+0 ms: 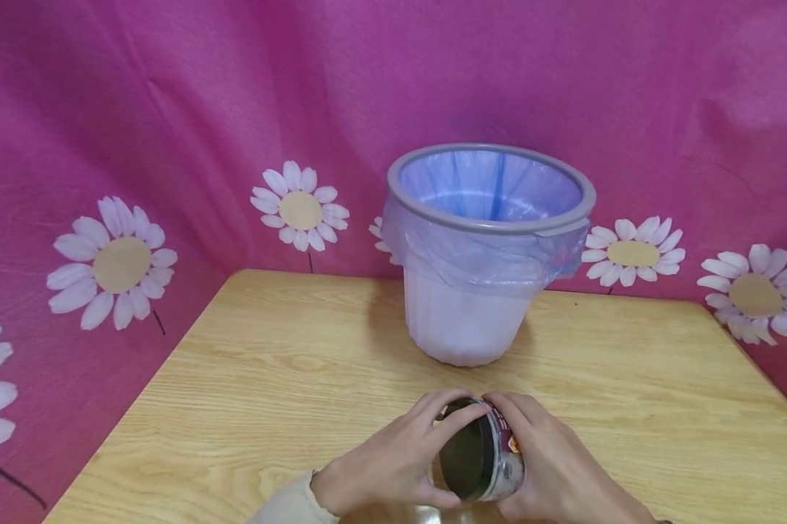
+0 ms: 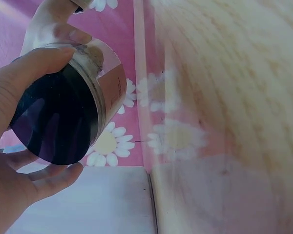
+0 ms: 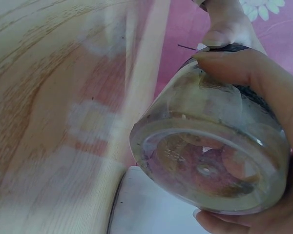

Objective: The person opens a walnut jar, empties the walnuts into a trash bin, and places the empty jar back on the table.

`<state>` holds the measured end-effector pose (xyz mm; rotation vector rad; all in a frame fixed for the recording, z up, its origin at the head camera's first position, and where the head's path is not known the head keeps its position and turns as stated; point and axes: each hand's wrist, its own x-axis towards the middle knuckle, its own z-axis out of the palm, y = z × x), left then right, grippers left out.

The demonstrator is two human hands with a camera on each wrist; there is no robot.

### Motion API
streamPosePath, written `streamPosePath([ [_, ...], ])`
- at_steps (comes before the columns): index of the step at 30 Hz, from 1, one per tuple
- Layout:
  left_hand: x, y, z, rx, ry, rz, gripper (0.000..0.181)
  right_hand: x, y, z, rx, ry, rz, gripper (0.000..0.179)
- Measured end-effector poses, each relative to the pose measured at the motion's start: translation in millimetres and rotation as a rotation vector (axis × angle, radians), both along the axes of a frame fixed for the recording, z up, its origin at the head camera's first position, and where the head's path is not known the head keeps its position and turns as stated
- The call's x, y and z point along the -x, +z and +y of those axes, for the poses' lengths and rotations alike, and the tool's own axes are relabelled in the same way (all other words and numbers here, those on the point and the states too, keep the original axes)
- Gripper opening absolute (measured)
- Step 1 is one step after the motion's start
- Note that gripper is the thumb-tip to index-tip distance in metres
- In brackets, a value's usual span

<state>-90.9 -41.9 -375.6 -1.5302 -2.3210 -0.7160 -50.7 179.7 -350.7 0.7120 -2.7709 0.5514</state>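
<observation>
Pink cloth: daisy-printed, hung behind and beside the counter.
Bin: upright between jar and cloth; liner folded over its rim, bottom hidden.
Jar: clear-walled, tilted on its side before the bin; contents unclear.
Left grip: left hand clamped round the dark lid.
Right grip: right hand clamped round the jar's body.
Edges: counter's back edge behind bin; wood extends either side.

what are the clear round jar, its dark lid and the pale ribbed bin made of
Clear round jar: glass or clear plastic, glossy, see-through with bright highlights.
Dark round lid: probably plastic or painted metal, shiny, showing blurred reflections.
Pale ribbed bin: likely moulded plastic, satin-looking, given its regular fluting.
</observation>
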Motion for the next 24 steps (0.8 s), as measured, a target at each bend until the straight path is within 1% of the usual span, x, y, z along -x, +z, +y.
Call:
streamPosePath([
  [3, -0.9, 0.3, -0.5, 0.009, 0.021, -0.022, 0.109, 1.5, -0.7, 0.2, -0.014, 0.011, 0.034, 0.1],
  [5, -0.8, 0.4, -0.5, 0.009, 0.025, -0.021, 0.108, 2.6, -1.0, 0.7, -0.023, 0.02, 0.062, 0.101],
  [6, -0.3, 0.4, -0.4, 0.008, 0.025, -0.019, 0.107, 3.3, -1.3, 1.0, -0.027, 0.025, 0.08, 0.101],
  [10, 0.5, 1.3, -0.4, -0.003, 0.019, -0.035, 0.106, 4.5, -1.9, 2.0, -0.03, 0.031, 0.11, 0.104],
  [13, 0.7, 3.0, -0.6, -0.019, 0.017, -0.05, 0.108, 4.5, -0.7, 1.9, -0.021, 0.021, 0.081, 0.105],
  [15, -0.1, 3.4, -0.6, -0.029, 0.016, -0.07, 0.108, 3.3, 0.6, 1.9, -0.006, 0.002, 0.029, 0.106],
  [17, -1.0, 2.6, -0.7, -0.027, 0.019, -0.071, 0.108, 1.5, 1.3, 1.9, -0.001, -0.018, -0.016, 0.105],
  [20, -1.3, 1.8, -0.7, -0.02, -0.005, -0.044, 0.105, 0.1, 1.2, 1.6, 0.007, -0.028, -0.041, 0.103],
  [24, 1.5, 2.8, 0.1, -0.038, -0.074, 0.026, 0.098, 1.6, 0.2, 1.0, 0.012, -0.003, 0.029, 0.102],
])
